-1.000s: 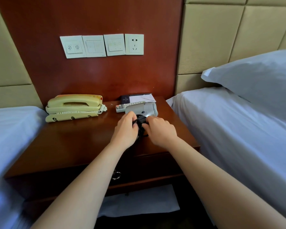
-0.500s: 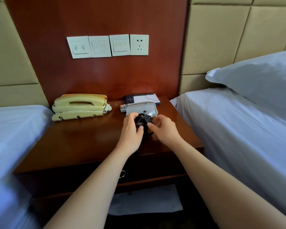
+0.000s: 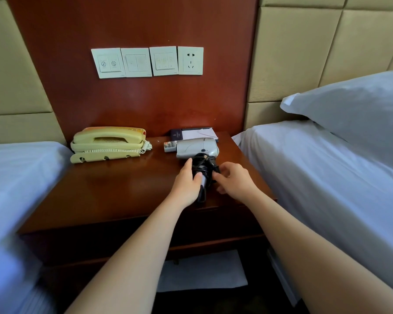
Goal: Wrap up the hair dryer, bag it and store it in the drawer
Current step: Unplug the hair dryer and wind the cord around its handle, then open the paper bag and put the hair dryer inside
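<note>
A silver hair dryer (image 3: 195, 148) lies on the wooden nightstand (image 3: 114, 191), its handle pointing toward me. Its black cord (image 3: 203, 165) is wound in loops around the handle. My left hand (image 3: 187, 184) grips the handle and the coil from the left side. My right hand (image 3: 233, 181) pinches the cord at the coil's right side with thumb and fingertips. The drawer front (image 3: 213, 227) under the top is in shadow, partly behind my arms. No bag is in view.
A cream corded telephone (image 3: 108, 143) sits at the nightstand's back left. A remote control (image 3: 170, 146) and a notepad folder (image 3: 194, 133) lie behind the dryer. Beds with white sheets flank both sides; a pillow (image 3: 354, 109) lies on the right one. Wall switches and a socket (image 3: 190, 60) hang above.
My hands have shifted slightly down the handle, exposing more of the wound cord. My right fingers have spread a little off the coil.
</note>
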